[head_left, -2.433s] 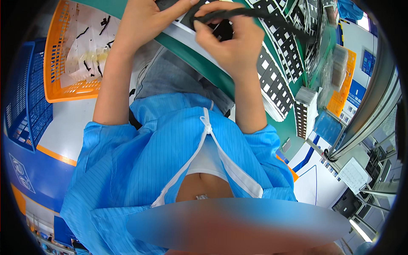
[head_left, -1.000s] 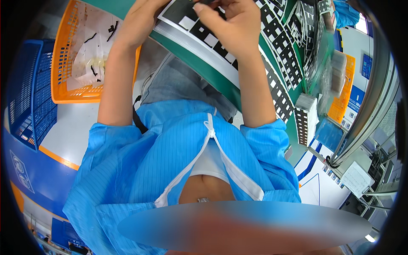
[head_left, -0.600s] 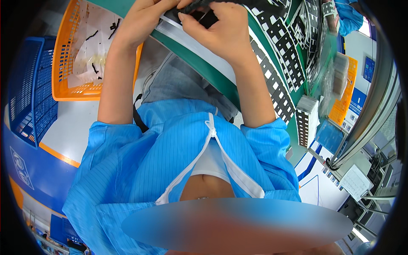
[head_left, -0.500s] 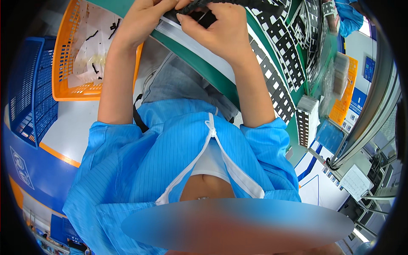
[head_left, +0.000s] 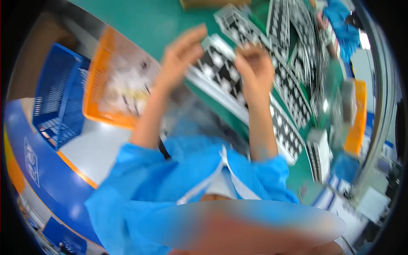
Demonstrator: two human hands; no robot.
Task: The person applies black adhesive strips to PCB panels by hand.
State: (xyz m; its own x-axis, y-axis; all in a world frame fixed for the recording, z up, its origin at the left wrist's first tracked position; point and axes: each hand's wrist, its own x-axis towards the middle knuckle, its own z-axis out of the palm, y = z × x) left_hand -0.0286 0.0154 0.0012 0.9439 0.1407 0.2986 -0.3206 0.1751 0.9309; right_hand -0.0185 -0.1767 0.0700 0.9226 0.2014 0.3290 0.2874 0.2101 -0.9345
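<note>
My left hand (head_left: 180,59) is raised near the left end of a long black-and-white patterned sheet (head_left: 223,73), fingers stretched out and open, nothing visible in them. Over the same sheet hovers my right hand (head_left: 257,70), its fingers curled inward. Motion blur hides whether those fingers grip anything. The sheet, black with rows of white shapes, lies along the near edge of the green table (head_left: 140,23) and has a pale rim. Beyond it lie more patterned strips (head_left: 293,102), partly overlapping.
Left of the table stands an orange basket (head_left: 97,114) with pale sheeting and dark scraps inside. A blue crate (head_left: 63,95) is beside it. At the right are a white-topped stack (head_left: 318,148) and an orange bin (head_left: 359,114). A person in blue (head_left: 340,25) is at the far right.
My hands were close together, working on dark material at the top of the view. Now they are apart. The view has shifted, showing more of the table and the sheets.
</note>
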